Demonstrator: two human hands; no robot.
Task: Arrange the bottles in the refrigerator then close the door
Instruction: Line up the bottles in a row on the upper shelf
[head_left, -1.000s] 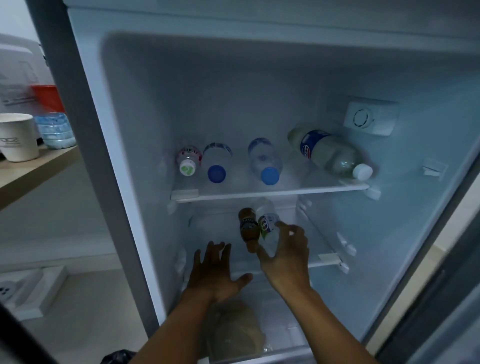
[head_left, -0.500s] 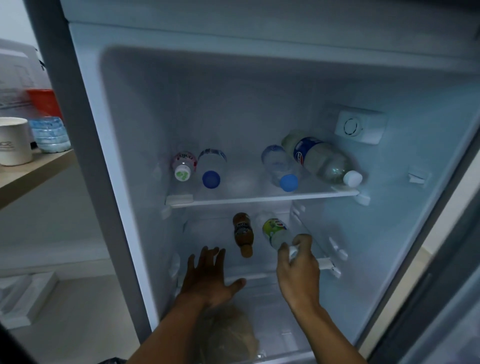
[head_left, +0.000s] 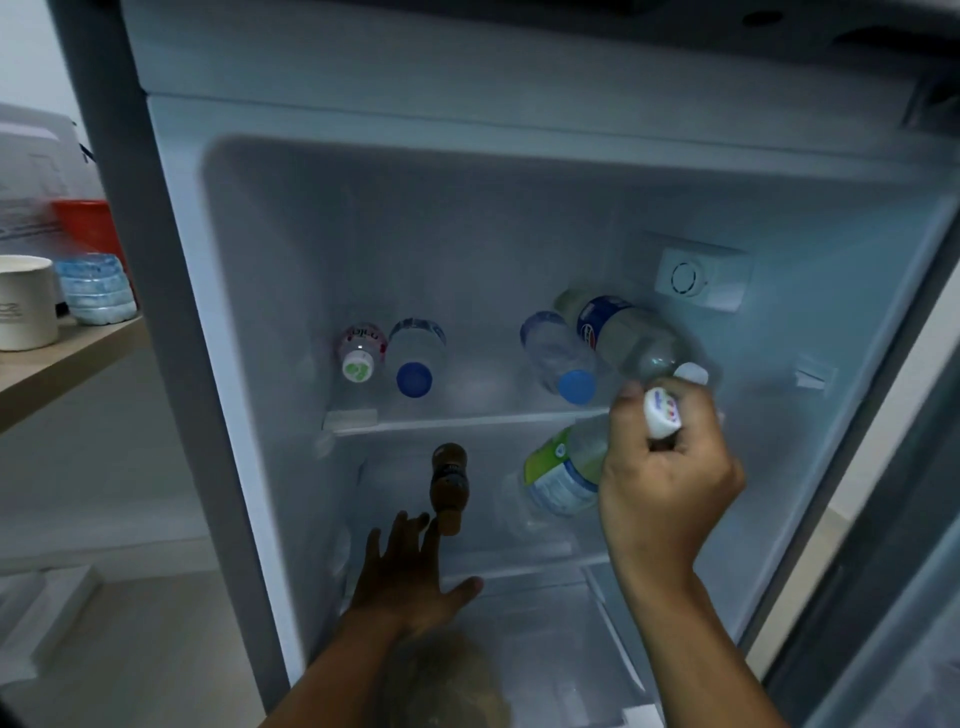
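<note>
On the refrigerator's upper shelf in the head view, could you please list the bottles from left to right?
Small pink-labelled bottle with white cap → clear bottle with blue cap → clear bottle with light-blue cap → large blue-labelled bottle with white cap.

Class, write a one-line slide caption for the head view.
Right hand lifts a green-label bottle by its neck inside the open fridge; left hand spread open near the brown bottle.
</note>
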